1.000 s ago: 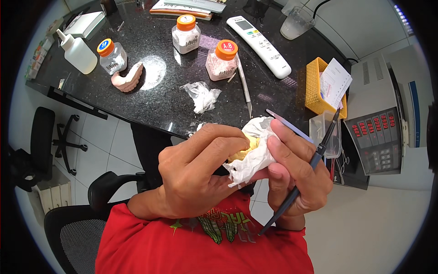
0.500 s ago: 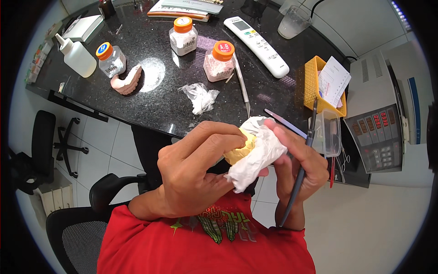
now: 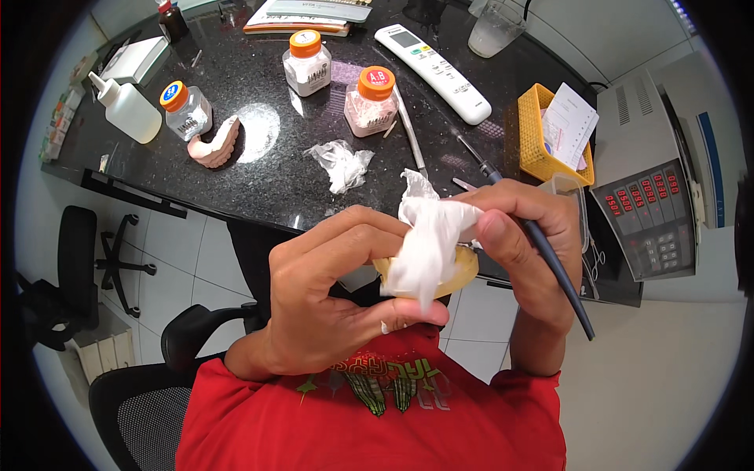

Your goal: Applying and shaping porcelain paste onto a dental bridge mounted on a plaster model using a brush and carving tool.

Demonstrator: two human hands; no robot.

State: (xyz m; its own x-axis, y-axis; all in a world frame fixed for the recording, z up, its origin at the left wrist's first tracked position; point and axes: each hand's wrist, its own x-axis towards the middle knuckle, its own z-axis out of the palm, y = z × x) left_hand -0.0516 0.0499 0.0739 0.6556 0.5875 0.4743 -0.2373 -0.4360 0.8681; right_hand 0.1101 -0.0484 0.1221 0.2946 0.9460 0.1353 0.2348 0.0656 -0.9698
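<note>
My left hand point(image 3: 326, 286) is closed round a yellow plaster-like piece point(image 3: 466, 269) with a rounded edge. White tissue point(image 3: 430, 239) covers most of it, so its shape is largely hidden. Between thumb and fingers, my right hand point(image 3: 538, 235) pinches the tissue against the piece. A slim brush point(image 3: 559, 271) with a dark handle also rests in the right hand, its thin end pointing up and away over the table. Both hands are just in front of the table's near edge.
On the black tabletop point(image 3: 271, 184) lie crumpled tissue point(image 3: 342, 166), a pink dental model point(image 3: 216, 145), orange-capped jars point(image 3: 369, 110), a squeeze bottle point(image 3: 129, 114), a metal knife point(image 3: 410, 129) and a remote control point(image 3: 436, 74). A yellow basket point(image 3: 534, 149) and a machine with red displays point(image 3: 644, 196) stand right.
The tissue has shifted over the yellow piece, whose rounded edge now shows on the right. My right hand has moved right and up, and the brush now slants the other way.
</note>
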